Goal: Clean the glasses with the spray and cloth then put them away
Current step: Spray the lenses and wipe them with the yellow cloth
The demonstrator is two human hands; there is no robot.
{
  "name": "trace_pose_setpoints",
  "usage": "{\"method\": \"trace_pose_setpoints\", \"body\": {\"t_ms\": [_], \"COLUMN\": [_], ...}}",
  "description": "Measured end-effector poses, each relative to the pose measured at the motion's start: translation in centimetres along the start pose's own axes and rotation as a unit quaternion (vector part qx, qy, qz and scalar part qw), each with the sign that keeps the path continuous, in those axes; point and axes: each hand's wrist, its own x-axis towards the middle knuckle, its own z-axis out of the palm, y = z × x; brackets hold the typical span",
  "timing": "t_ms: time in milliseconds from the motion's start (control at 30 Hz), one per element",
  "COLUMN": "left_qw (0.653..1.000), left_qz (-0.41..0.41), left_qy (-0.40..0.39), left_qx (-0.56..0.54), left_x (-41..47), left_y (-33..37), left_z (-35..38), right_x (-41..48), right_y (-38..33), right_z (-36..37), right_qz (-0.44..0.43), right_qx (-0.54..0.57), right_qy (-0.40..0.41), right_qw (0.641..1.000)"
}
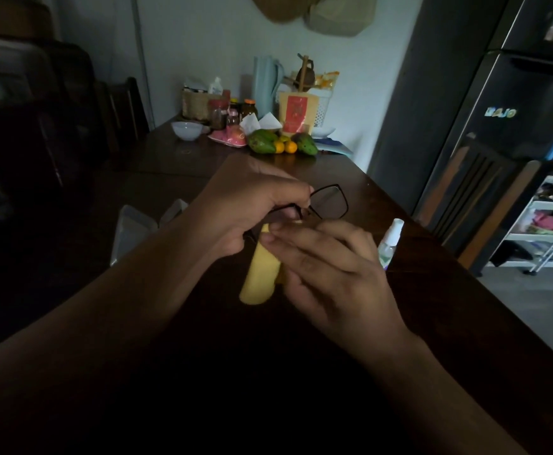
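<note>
Centrally, above the dark table, the left hand has its fingers curled tight round the glasses; the right hand, fingers nearly straight and together, touches the yellow cloth just under the glasses. Right of the glasses stands the spray bottle; left of them lies a clear open case.

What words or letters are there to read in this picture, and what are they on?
"BAJO" as far as it can be made out, in coloured letters stuck on the dark fridge; the first letter is unclear.
The red and tan packet on the table has print, too blurred to read.
The spray bottle has a label, too small and dim to read.
The jars show no readable labels.
</note>
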Motion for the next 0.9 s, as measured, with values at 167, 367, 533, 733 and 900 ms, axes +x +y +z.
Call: {"method": "trace_pose_setpoints", "body": {"t_ms": [167,367,533,733,900], "left_qw": [1.0,1.0,0.999,0.999,0.999], "left_qz": [-0.005,-0.02,-0.032,-0.03,-0.026], "left_qy": [0.004,0.003,-0.015,-0.005,-0.012], "left_qx": [-0.011,-0.012,-0.036,-0.029,-0.033], "left_x": [0.1,0.2,0.0,0.3,0.3], "left_y": [-0.4,-0.5,-0.5,-0.7,-0.5], "left_z": [0.1,0.3,0.4,0.3,0.1], "right_x": [-0.3,0.2,0.3,-0.3,-0.2], "right_y": [0.9,-0.4,-1.2,0.7,0.4], "right_z": [-0.7,0.0,0.4,-0.7,-0.3], "right_qz": [0.01,0.073,0.044,0.004,0.031], "right_qx": [-0.007,-0.053,-0.049,-0.031,-0.032], "right_qy": [0.006,0.017,0.005,-0.001,0.018], "right_qw": [1.0,0.996,0.998,1.0,0.999]}}
